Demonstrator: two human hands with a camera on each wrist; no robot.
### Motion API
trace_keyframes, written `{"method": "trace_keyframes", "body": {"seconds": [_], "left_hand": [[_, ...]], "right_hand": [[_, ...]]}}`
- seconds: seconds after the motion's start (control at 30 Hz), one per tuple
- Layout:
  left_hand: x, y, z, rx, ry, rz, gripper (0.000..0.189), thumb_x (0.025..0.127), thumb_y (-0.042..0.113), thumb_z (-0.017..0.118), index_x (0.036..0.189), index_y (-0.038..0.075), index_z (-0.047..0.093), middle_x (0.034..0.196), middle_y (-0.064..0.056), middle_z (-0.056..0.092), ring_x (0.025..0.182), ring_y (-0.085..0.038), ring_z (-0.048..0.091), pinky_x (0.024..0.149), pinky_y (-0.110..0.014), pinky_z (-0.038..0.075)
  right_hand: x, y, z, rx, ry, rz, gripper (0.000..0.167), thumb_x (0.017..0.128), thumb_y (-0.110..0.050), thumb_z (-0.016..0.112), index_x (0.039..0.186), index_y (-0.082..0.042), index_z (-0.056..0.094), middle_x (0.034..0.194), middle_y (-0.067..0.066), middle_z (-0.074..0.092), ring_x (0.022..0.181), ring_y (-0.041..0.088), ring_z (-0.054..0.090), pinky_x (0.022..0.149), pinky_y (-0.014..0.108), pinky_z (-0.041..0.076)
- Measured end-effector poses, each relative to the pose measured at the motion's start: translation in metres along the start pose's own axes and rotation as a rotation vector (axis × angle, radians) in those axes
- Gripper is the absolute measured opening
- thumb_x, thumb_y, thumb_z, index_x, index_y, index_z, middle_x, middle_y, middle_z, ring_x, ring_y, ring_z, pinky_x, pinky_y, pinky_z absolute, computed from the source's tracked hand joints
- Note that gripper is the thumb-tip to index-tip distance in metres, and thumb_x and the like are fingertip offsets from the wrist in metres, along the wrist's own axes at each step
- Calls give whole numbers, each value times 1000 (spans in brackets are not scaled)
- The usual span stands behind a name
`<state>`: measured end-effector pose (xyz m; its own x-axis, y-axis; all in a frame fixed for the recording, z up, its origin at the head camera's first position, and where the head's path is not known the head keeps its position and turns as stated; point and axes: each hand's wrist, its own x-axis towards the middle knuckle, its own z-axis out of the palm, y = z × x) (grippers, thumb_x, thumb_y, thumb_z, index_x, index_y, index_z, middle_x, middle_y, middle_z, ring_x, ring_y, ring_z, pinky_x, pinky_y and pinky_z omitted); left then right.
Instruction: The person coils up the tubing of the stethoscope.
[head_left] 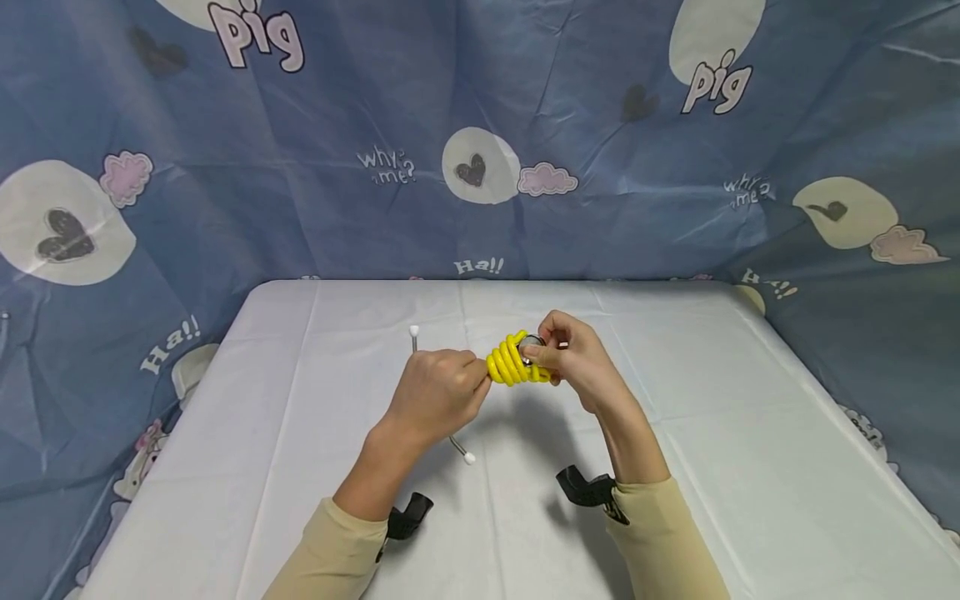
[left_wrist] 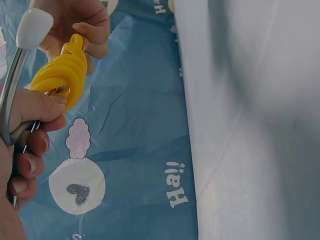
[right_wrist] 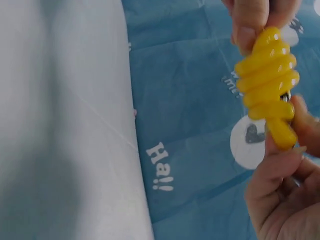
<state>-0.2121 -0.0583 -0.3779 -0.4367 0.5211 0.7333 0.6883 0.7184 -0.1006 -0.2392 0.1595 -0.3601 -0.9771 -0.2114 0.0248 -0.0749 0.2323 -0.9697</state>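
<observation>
A stethoscope is held above the table, its yellow tubing (head_left: 510, 364) wound into a tight coil. My left hand (head_left: 441, 390) grips the metal ear tubes at the coil's left end. White ear tips (head_left: 414, 332) stick out above and below that fist; one ear tip (left_wrist: 34, 27) looms close in the left wrist view. At the coil's other end, my right hand (head_left: 581, 360) pinches the round metal chest piece (head_left: 532, 342) and the tubing beside it. In the right wrist view, the coil (right_wrist: 267, 82) spans the gap between both hands, with the chest piece mostly hidden.
The table has a white cover (head_left: 360, 333). A blue printed cloth (head_left: 480, 233) hangs behind it and along both sides. Black wrist mounts (head_left: 587, 487) sit at both sleeve cuffs. The hands cast shadows on the cover.
</observation>
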Motion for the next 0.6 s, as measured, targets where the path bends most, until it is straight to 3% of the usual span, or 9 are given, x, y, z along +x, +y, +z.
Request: {"method": "trace_keyframes", "body": {"seconds": [0.2, 0.37, 0.5, 0.6], "left_hand": [[0, 1, 2, 6, -23, 6, 20, 77, 6, 71, 61, 16, 64, 57, 6, 60, 45, -6, 48, 43, -24, 40], [2, 2, 2, 13, -32, 4, 25, 77, 5, 69, 57, 16, 59, 55, 7, 56, 44, -6, 42, 42, -25, 38], [1, 2, 3, 27, -36, -3, 27, 76, 4, 68, 54, 16, 56, 52, 6, 53, 43, -7, 40, 41, -26, 37], [0, 1, 4, 34, -39, -5, 26, 76, 4, 69, 55, 16, 58, 53, 6, 55, 43, -8, 43, 42, -27, 39]], "right_hand": [[4, 6, -5, 27, -79, 54, 29, 92, -13, 69, 85, -6, 41, 77, 4, 43, 55, 16, 43, 49, 25, 36], [3, 4, -1, -28, -45, 57, 27, 92, -12, 68, 83, -5, 44, 72, 3, 44, 56, 16, 41, 47, 25, 37], [2, 1, 7, -99, 9, 60, 12, 91, -10, 69, 97, -3, 62, 74, 4, 53, 55, 16, 45, 47, 25, 40], [3, 1, 8, -111, 16, 70, 20, 91, -9, 69, 111, -4, 69, 80, 5, 63, 55, 15, 48, 48, 26, 42]]}}
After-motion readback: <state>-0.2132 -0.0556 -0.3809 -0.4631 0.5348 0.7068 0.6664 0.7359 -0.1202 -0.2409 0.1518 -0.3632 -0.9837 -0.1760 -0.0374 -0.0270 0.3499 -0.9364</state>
